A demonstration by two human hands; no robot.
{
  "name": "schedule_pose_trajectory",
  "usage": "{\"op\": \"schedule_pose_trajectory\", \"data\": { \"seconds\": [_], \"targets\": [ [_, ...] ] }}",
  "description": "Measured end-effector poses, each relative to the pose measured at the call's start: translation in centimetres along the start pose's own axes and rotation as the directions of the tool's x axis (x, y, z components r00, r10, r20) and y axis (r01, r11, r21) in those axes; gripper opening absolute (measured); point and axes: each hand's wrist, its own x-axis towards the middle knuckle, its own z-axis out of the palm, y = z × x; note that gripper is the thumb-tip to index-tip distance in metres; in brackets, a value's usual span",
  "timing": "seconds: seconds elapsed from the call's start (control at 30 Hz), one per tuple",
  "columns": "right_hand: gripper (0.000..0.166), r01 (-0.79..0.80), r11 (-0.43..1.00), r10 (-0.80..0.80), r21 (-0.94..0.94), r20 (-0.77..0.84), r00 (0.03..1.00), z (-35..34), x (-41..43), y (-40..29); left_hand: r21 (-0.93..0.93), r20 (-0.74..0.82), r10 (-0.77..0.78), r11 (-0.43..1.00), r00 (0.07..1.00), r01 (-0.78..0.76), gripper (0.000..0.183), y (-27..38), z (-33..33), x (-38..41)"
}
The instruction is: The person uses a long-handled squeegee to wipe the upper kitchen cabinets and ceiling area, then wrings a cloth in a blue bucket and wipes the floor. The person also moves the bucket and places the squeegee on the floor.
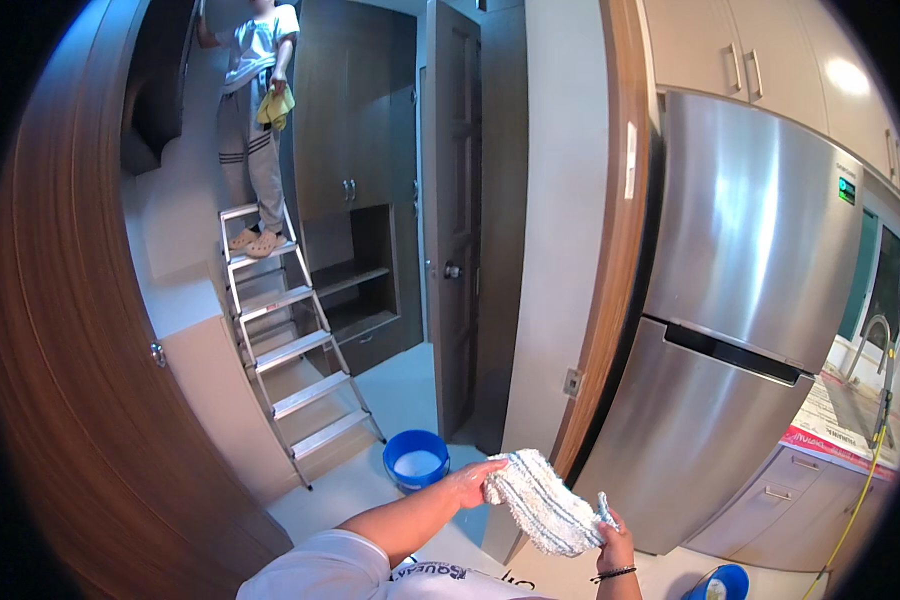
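A white, shaggy mop pad with blue-grey stripes [546, 504] is stretched between my two hands at chest height. Its left end is gripped by my left hand [480, 484], thumb and fingers closed over the edge. My right hand [616, 541] pinches the opposite end, where a small corner of the pad sticks up. Below and left of the pad, a blue bucket [417, 459] with whitish liquid stands on the pale floor. A second blue bucket [722, 583] is partly cut off at the bottom right.
Another person [259, 97] stands on an aluminium stepladder [300, 349], holding a yellow cloth [276, 109]. A stainless-steel refrigerator [742, 225] rises at right beside a wooden door frame [607, 315]. A dark door [457, 225] stands ajar. A yellow hose [862, 480] hangs from the counter.
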Motion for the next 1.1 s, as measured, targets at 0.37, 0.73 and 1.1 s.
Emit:
{"op": "schedule_pose_trajectory", "data": {
  "seconds": [0.37, 0.73, 1.1],
  "targets": [
    [0.036, -0.209, 0.888, 0.215, 0.408, 0.033, 0.976, -2.2, -3.8, 0.7, -0.038, 0.024, -0.107, 0.993, 0.994, 0.108, 0.044, -4.5, 0.9, 1.7],
    [0.057, -0.16, 0.785, 0.078, 0.599, 0.161, 0.984, -12.9, -7.5, -3.4, 0.013, 0.427, -0.289, 0.949, 0.857, 0.314, 0.045, -13.9, 19.0, 6.0],
    [0.049, -0.192, 0.853, 0.077, 0.485, 0.248, 0.966, -25.1, -8.4, -10.0, 0.08, 0.455, -0.516, 0.835, 0.725, 0.544, 0.041, -30.0, 30.5, 9.8]
  ]
}}
